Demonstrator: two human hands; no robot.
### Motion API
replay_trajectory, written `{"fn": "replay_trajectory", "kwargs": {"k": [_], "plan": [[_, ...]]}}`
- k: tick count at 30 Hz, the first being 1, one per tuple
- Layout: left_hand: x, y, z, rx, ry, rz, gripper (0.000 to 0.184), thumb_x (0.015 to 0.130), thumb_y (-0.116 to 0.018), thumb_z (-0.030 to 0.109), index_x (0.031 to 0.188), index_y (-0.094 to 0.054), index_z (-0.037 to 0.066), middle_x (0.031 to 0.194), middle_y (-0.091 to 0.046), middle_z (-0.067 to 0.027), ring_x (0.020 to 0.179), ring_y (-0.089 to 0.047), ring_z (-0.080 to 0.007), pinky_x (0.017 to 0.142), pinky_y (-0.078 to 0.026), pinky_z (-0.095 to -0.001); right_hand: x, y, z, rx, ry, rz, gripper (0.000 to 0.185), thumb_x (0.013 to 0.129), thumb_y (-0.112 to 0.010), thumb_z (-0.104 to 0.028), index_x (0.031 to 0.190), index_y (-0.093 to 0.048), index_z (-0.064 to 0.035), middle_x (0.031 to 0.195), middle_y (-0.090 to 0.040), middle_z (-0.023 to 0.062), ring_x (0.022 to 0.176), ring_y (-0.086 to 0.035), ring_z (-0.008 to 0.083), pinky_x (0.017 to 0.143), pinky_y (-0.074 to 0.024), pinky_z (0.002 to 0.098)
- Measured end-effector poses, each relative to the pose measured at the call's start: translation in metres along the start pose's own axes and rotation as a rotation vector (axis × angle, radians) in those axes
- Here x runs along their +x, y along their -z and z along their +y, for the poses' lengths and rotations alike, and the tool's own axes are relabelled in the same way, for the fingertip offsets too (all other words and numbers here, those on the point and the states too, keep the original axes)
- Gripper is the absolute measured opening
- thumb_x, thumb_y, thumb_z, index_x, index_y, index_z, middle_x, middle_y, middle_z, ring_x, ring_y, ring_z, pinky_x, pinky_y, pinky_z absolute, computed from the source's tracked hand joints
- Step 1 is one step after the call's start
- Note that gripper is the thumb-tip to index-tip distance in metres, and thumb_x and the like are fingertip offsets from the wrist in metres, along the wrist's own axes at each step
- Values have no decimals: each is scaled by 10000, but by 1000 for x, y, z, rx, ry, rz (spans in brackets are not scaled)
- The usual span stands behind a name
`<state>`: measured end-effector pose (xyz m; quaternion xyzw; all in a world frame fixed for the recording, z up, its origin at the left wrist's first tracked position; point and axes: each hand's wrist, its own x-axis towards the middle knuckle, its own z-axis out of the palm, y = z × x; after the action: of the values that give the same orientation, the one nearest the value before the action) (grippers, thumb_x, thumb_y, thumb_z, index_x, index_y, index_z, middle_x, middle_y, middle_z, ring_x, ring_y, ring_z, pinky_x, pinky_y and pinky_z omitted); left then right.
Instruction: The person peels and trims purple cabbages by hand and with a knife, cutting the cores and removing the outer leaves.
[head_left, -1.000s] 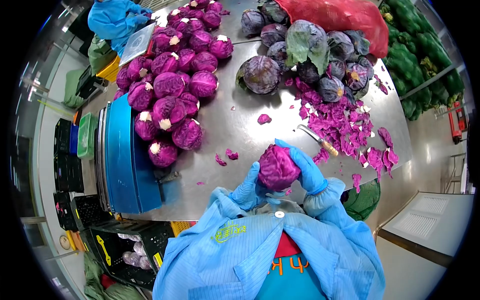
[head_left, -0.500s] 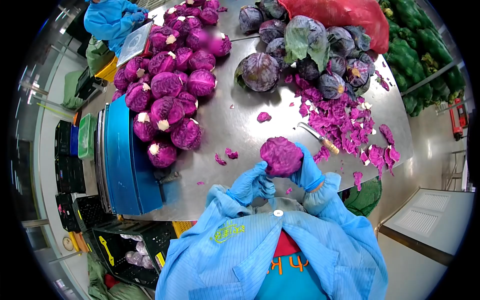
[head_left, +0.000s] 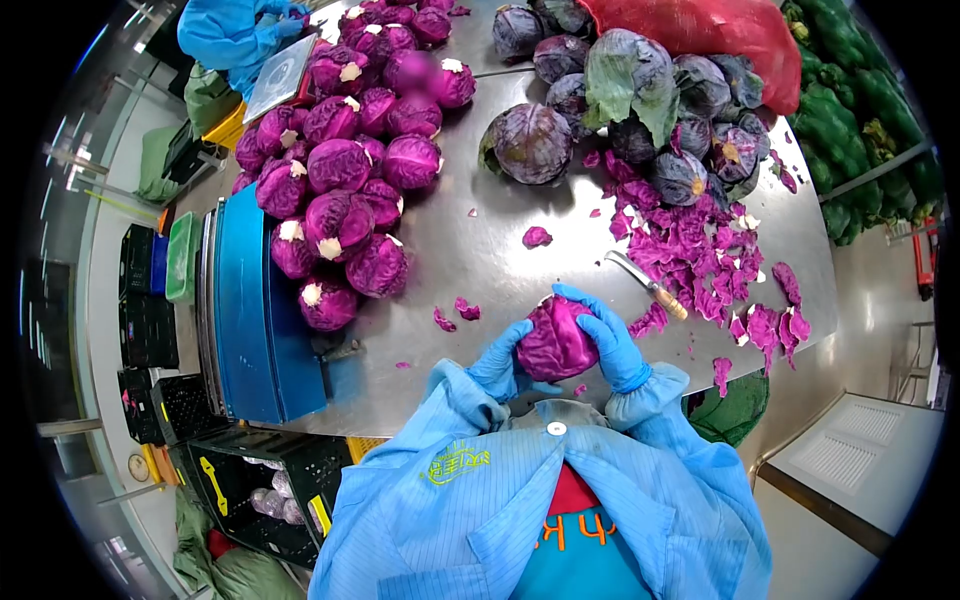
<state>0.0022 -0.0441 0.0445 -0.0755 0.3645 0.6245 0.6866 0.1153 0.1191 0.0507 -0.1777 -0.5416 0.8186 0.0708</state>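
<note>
Held in front of the chest, close to the near edge of the metal table (head_left: 470, 265): a purple cabbage (head_left: 557, 342). Gripped from one side by the gloved left hand (head_left: 498, 362), from the other side and over the top by the gloved right hand (head_left: 615, 348). Cannot tell whether resting on the metal or lifted off it. Just beyond the right hand, apart from it, a knife (head_left: 648, 285), lying flat, blade angled away and to the left, wooden handle toward the right. Past the knife, a spread of leaf scraps (head_left: 690, 255), thinning out toward the right edge, with a few pieces close to the near right edge. To the left, a crowd of bright cabbages (head_left: 340, 165), bounded on the near side by an upright blue panel (head_left: 255, 310) at the table's left edge. Farther off on the right, dark cabbages (head_left: 533, 145) in front of a red sack (head_left: 700, 40). Between the two groups, a lane of metal running away from the hands, broad nearby, narrower at the far end, dotted with stray bits.
</note>
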Motion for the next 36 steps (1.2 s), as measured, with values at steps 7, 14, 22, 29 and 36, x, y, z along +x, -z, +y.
{"fn": "replay_trajectory", "kwargs": {"k": [7,14,22,29,36], "plan": [[26,22,-5,38,-350,-140,819,724,-821,213,1383,-370,31,1363,-476,-116,1269,-477,-249,1095,-386,-402,-3,104,4,-1181,245,481,453,875,-646,-158,1311,-546,-87,1223,-607,123,1124,-544,287,969,-433,397],[32,37,6,95,-503,95,768,719,-817,113,1359,-402,23,1273,-546,-110,1170,-560,-241,1001,-484,-393,-25,192,58,-1435,30,551,445,770,-710,-123,1187,-555,-122,1016,-592,149,954,-556,367,839,-460,460],[-1,59,18,-381,-358,20,829,803,-634,589,1430,-368,118,1330,-508,-191,1129,-574,-388,796,-572,-566,19,115,42,-630,211,902,263,867,-640,-165,1091,-568,-49,880,-592,84,771,-572,221,705,-495,363],[-35,81,25,-664,-505,-270,981,761,-651,635,1487,-222,134,1428,-342,-287,1232,-445,-494,916,-508,-596,55,-68,137,736,-668,-211,448,937,-577,-265,1328,-495,-63,1104,-632,84,881,-632,202,804,-537,333],[-39,75,40,-294,-632,86,939,754,-747,432,1472,-251,86,1474,-337,-203,1317,-390,-438,1009,-413,-650,109,-37,143,723,-194,-37,644,899,-534,-303,1479,-334,-107,1479,-400,47,1248,-489,262,1036,-411,431]]}}
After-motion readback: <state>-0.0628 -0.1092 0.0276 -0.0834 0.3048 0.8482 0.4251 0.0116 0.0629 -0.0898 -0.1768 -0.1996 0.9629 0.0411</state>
